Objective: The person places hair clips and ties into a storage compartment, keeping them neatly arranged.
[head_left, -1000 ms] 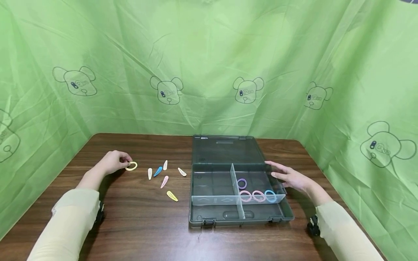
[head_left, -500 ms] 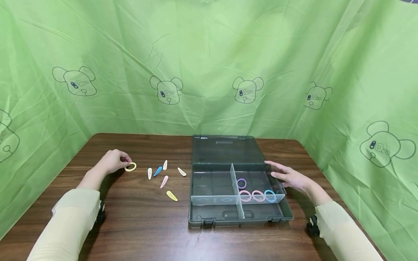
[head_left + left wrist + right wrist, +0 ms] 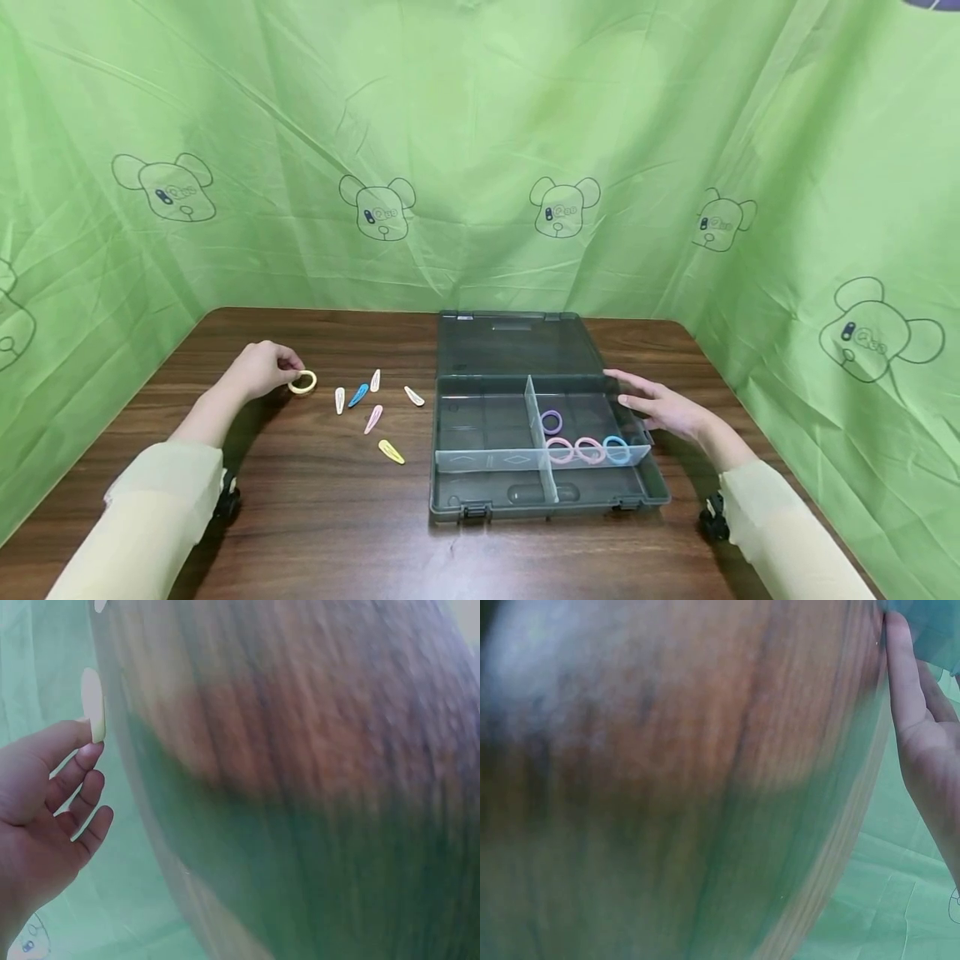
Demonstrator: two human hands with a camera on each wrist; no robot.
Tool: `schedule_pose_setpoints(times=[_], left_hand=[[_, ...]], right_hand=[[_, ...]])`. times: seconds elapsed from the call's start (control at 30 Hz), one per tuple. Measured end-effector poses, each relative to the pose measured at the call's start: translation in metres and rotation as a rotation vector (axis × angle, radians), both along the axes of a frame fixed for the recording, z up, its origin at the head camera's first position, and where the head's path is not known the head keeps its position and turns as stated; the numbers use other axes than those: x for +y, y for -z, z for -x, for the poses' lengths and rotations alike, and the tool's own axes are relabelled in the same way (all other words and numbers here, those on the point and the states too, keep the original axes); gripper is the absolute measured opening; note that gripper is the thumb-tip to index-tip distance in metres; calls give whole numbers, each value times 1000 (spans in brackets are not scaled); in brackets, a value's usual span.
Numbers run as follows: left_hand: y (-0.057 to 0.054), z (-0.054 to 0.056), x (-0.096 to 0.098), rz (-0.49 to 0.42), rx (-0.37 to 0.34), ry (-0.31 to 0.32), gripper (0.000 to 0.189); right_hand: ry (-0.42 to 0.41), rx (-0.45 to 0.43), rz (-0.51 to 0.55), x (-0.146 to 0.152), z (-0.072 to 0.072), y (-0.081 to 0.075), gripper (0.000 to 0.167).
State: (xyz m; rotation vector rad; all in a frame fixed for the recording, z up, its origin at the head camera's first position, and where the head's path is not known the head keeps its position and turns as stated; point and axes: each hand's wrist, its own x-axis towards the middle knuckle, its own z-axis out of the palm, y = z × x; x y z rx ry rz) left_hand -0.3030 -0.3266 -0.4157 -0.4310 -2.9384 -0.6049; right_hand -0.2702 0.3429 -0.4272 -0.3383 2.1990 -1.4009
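At the left of the table, my left hand (image 3: 258, 371) pinches a pale yellow hair tie (image 3: 303, 393) between thumb and index finger. The left wrist view shows this hair tie (image 3: 93, 705) edge-on, with the other fingers loosely bent. My right hand (image 3: 667, 408) rests at the right side of a grey see-through organizer box (image 3: 442, 507), fingers relaxed. In the right wrist view, the fingertips of this hand (image 3: 930, 742) are at the box. In the back right compartment lie a purple hair tie (image 3: 552, 412), two pink hair ties (image 3: 559, 439) and a blue one (image 3: 617, 437).
Several snap hair clips lie between the left hand and the box, among them a blue clip (image 3: 358, 395), a pink clip (image 3: 373, 419) and a yellow clip (image 3: 391, 452). The box lid (image 3: 517, 346) lies folded back. Green curtains (image 3: 465, 167) surround the wooden table (image 3: 322, 533).
The left hand keeps the yellow hair tie in almost the same place, turned only slightly. The right hand stays at the box. The head view has shifted a little.
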Motion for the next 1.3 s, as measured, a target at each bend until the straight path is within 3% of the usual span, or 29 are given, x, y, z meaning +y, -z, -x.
schedule_pose_setpoints(times=[0.4, 0.97, 1.3], left_hand=[[-21, -9, 19, -18, 41, 0, 5], [-60, -22, 55, -61, 54, -64, 8], [-87, -33, 85, -87, 56, -58, 7]], right_hand=[[12, -16, 2, -2, 0, 2, 56], [6, -7, 10, 0, 2, 1, 56], [13, -23, 25, 1, 2, 0, 57]])
